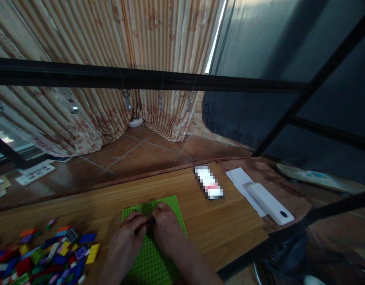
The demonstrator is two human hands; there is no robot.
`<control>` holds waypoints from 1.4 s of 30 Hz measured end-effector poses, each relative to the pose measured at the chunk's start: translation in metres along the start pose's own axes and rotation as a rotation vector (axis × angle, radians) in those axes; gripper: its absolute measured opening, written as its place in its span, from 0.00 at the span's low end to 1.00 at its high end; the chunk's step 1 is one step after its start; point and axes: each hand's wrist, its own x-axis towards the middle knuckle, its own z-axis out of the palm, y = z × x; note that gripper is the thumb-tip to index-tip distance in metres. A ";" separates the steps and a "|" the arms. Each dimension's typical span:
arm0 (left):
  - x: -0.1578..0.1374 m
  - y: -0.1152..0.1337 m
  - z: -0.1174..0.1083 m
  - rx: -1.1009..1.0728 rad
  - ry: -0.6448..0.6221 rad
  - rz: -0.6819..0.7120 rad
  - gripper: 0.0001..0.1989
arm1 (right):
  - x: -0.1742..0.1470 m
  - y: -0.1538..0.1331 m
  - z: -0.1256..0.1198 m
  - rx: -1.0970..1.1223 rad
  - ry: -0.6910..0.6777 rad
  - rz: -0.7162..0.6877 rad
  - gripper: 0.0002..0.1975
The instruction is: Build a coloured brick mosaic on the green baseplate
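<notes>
Fingers of the left hand (129,235) curl nearly closed, facing those of the right hand (165,221), which are drawn in just as tightly, so the two almost meet. Pinched between them is what looks like one small brick (151,221), dark with some red; the fingers cover most of it, and its shape and any second piece are hard to make out. Whether either hand touches the green baseplate (149,253) directly beneath cannot be told. Arms hide parts of that single baseplate, and the picture's bottom edge cuts it off.

To the left on the wooden table (227,233) lies a heap of bricks (37,255) in many colours, too overlapped to count, running out of view at the left and bottom. One yellow brick (92,253) lies at its right edge. Right of the baseplate, well apart from the hands, is one phone (208,182), its screen pixelated. Further right, one white device (271,204) partly covers one sheet of paper (240,184). Beyond the table, one dark bar (170,81) crosses before the striped curtains (90,43).
</notes>
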 end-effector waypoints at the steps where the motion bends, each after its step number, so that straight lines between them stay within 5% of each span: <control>1: 0.000 0.001 -0.001 -0.004 -0.007 -0.004 0.14 | 0.001 0.001 0.001 0.001 0.001 0.000 0.10; 10: -0.006 0.027 -0.012 -0.017 -0.072 -0.043 0.12 | 0.002 0.009 0.005 0.000 -0.029 -0.018 0.11; 13: -0.008 0.027 -0.014 -0.091 0.009 -0.045 0.11 | 0.004 0.013 0.005 -0.023 -0.057 -0.021 0.10; 20: -0.009 0.002 -0.050 -0.116 0.218 -0.132 0.14 | 0.003 0.019 0.006 -0.029 -0.052 -0.068 0.08; 29: -0.025 -0.035 -0.108 0.256 0.152 -0.103 0.19 | 0.004 0.022 0.005 0.002 -0.047 -0.069 0.06; 42: -0.029 -0.032 -0.107 0.432 0.100 -0.178 0.11 | 0.008 0.019 0.008 0.012 -0.028 -0.059 0.05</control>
